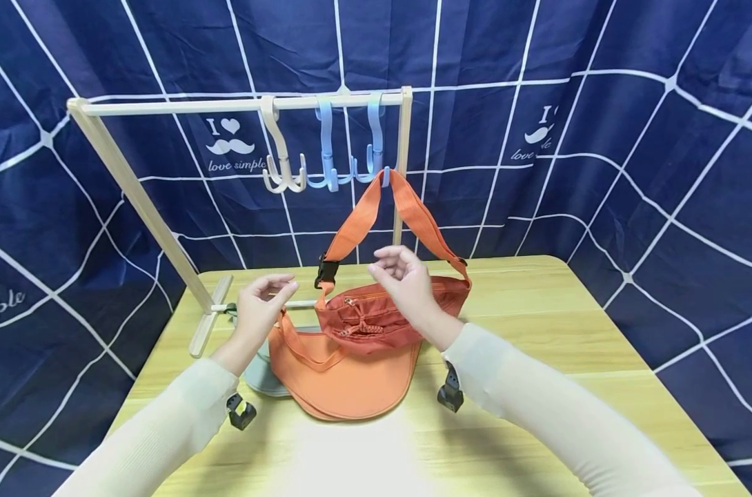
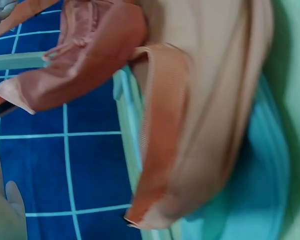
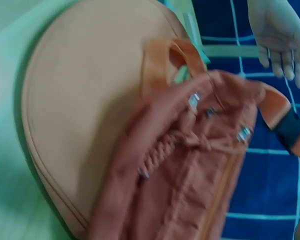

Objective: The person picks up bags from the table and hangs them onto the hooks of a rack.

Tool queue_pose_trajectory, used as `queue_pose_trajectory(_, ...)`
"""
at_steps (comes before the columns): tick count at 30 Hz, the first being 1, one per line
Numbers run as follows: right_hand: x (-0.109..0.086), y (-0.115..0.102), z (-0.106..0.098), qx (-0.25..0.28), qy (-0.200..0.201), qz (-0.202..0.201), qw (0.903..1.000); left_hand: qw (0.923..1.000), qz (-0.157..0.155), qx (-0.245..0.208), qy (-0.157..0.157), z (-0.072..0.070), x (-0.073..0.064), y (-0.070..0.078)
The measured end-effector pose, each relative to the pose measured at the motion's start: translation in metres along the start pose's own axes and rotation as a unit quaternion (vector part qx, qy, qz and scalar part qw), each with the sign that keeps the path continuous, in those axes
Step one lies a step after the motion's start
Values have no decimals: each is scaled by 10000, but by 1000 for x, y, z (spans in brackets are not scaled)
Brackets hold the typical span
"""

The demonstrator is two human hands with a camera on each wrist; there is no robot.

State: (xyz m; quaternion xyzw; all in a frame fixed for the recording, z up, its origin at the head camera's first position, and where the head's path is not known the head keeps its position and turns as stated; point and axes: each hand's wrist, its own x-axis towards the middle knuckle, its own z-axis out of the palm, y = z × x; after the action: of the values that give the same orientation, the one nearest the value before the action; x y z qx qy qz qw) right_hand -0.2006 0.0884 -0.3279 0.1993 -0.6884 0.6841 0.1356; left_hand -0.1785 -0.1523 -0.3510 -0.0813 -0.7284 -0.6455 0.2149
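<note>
A rust-red waist bag point(image 1: 376, 324) hangs by its orange strap point(image 1: 422, 214) from a blue hook point(image 1: 374, 138) at the rack's right end. Its front zips and cord show in the right wrist view. My right hand point(image 1: 403, 279), fingers loosely bent, is in front of the bag and holds nothing. My left hand point(image 1: 267, 304) hovers left of the bag, near the strap of an orange cap point(image 1: 351, 386); nothing shows in its grasp. The right wrist view shows the left hand point(image 3: 282, 40) with fingers extended. Under the orange cap lies a grey-blue cap point(image 1: 267, 376).
A wooden rack point(image 1: 143, 200) stands at the back of the table point(image 1: 537, 359). On its rail hang a cream hook point(image 1: 281, 148) and another blue hook point(image 1: 326, 145). A dark blue gridded curtain point(image 1: 475, 41) surrounds the table at the back and sides.
</note>
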Motion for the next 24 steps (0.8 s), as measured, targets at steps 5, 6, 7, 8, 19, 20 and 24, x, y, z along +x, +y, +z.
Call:
queue_pose_trajectory(5, -13, 26, 17, 260, -186, 235, 9992, 9992, -61, -171, -346, -9, -6, -12)
queue_pose_trajectory(6, -16, 27, 21, 330, -239, 331, 9986, 9988, -53, -210, -436, -11, -7, -14)
queue_pose_trajectory(7, -19, 28, 24, 369, -287, 431, 9980, 9983, -43, -255, -519, -12, -8, -17)
queue_pose_trajectory(8, -22, 27, 28, 394, -330, 524, 9973, 9978, -20, -260, -606, -14, -8, -20)
queue_pose_trajectory(19, -52, 18, 62, 536, -829, 739, 9924, 9827, -49, -219, -1838, -43, -1, -67)
queue_pose_trajectory(20, -54, 21, 65, 554, -877, 742, 9918, 9805, -93, -198, -1953, -46, -1, -69)
queue_pose_trajectory(24, -60, 28, 74, 649, -1078, 748, 9892, 9720, -219, -152, -2335, -56, 4, -74)
